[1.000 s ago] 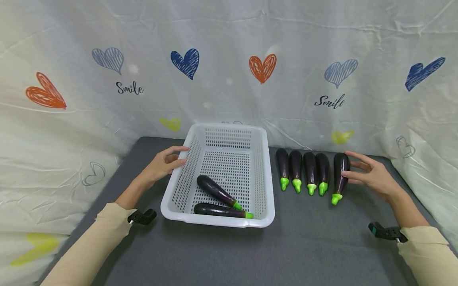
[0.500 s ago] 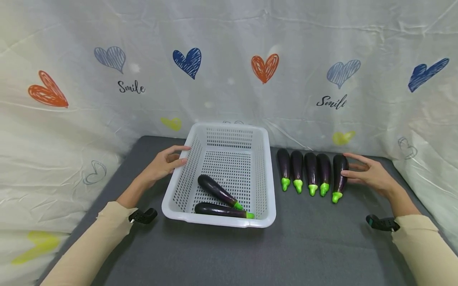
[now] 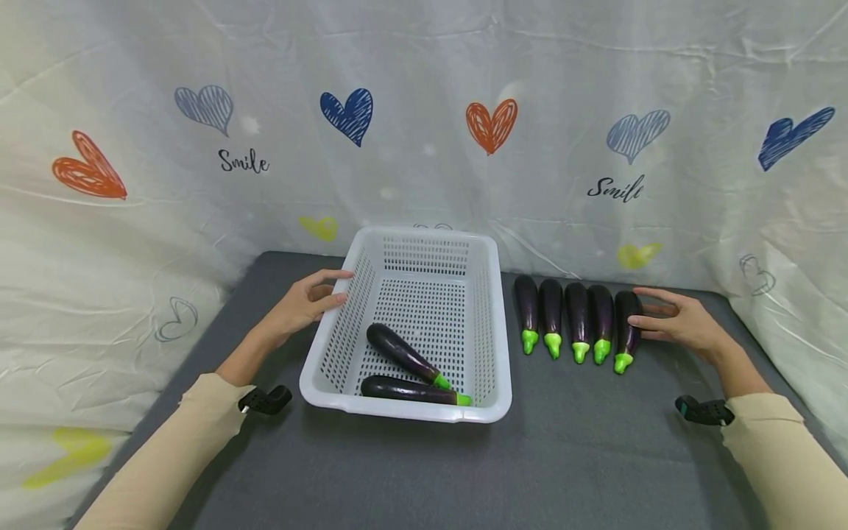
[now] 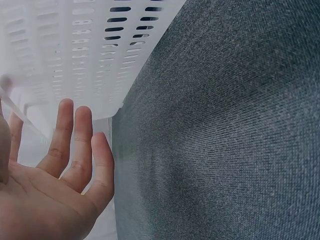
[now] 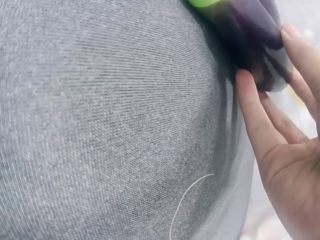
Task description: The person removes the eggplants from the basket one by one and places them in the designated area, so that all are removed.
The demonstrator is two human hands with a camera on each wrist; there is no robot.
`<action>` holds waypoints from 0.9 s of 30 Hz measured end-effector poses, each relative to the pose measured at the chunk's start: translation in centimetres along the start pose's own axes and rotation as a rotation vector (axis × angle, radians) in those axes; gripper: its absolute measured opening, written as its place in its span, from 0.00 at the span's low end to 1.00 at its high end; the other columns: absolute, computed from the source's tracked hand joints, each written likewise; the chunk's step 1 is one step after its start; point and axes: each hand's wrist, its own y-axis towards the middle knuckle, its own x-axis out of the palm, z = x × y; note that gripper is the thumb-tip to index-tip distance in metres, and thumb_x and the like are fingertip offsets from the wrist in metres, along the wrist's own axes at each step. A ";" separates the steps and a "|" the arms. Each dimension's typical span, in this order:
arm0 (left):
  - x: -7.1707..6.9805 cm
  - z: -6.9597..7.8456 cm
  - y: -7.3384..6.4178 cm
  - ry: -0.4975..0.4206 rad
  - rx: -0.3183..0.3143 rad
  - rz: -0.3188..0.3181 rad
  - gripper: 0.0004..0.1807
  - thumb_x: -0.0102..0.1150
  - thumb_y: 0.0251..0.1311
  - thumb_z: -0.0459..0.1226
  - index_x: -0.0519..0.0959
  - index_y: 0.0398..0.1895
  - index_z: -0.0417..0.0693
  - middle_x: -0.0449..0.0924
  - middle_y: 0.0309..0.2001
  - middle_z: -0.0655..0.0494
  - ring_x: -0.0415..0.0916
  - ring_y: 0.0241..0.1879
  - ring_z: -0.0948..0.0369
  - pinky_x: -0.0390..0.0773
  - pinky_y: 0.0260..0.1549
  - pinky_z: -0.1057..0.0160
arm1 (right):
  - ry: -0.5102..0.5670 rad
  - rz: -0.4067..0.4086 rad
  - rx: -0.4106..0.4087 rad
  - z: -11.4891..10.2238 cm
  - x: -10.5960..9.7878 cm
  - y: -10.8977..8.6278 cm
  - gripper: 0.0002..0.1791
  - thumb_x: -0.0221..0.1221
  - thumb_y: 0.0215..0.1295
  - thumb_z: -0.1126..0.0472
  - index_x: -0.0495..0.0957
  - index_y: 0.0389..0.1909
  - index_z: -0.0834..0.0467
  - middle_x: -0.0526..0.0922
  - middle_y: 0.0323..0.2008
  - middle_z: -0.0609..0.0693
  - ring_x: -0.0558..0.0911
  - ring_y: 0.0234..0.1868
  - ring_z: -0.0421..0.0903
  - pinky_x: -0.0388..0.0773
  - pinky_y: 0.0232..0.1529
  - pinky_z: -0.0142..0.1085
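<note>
My left hand [image 3: 299, 305] rests at the left rim of a white perforated plastic basket [image 3: 404, 409], with thumb and index finger reaching over it. In the left wrist view the other fingers [image 4: 60, 140] extend loosely outside the basket wall. Two dark purple eggplants with green caps lie inside, one slanted [image 3: 402, 352] and one nearly level [image 3: 405, 389]. My right hand [image 3: 685, 324] touches the rightmost eggplant [image 3: 625, 340] of a row, its thumb on top and its straight fingers along the right side and rounded end. The right wrist view shows that eggplant [image 5: 250, 30] close up.
Several more eggplants [image 3: 578, 316] stand side by side right of the basket, caps toward me. Grey cloth covers the table [image 3: 563, 456]. A pale curtain [image 3: 424, 169] with printed hearts hangs behind it. Dark wrist bands [image 3: 265, 400] sit at both cuffs.
The right hand has slid the rightmost eggplant left and slightly back toward me, narrowing the gap to the row. The left hand and basket stay put; the view shifts slightly.
</note>
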 end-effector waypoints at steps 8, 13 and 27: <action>0.0 -0.1 0.0 0.001 0.001 0.000 0.29 0.61 0.72 0.40 0.68 0.74 0.49 0.77 0.56 0.35 0.82 0.44 0.50 0.83 0.38 0.54 | -0.014 0.014 -0.032 0.3 0.2 0.0 0.44 0.68 0.68 0.57 0.57 0.75 0.71 0.59 0.68 0.79 0.84 0.43 0.33 0.83 0.44 0.44; 0.0 0.0 -0.1 0.000 0.006 0.001 0.29 0.61 0.73 0.39 0.68 0.74 0.48 0.77 0.55 0.34 0.82 0.44 0.50 0.83 0.38 0.54 | -0.027 0.038 -0.040 0.6 0.2 0.0 0.43 0.68 0.68 0.57 0.58 0.74 0.72 0.62 0.66 0.79 0.84 0.42 0.34 0.83 0.43 0.45; 0.1 0.0 0.0 0.007 0.001 0.005 0.29 0.62 0.72 0.39 0.68 0.74 0.48 0.77 0.55 0.35 0.82 0.44 0.50 0.83 0.37 0.55 | -0.110 0.218 -0.122 -0.1 -0.5 -0.7 0.33 0.66 0.71 0.57 0.67 0.69 0.68 0.74 0.59 0.59 0.80 0.43 0.27 0.84 0.41 0.43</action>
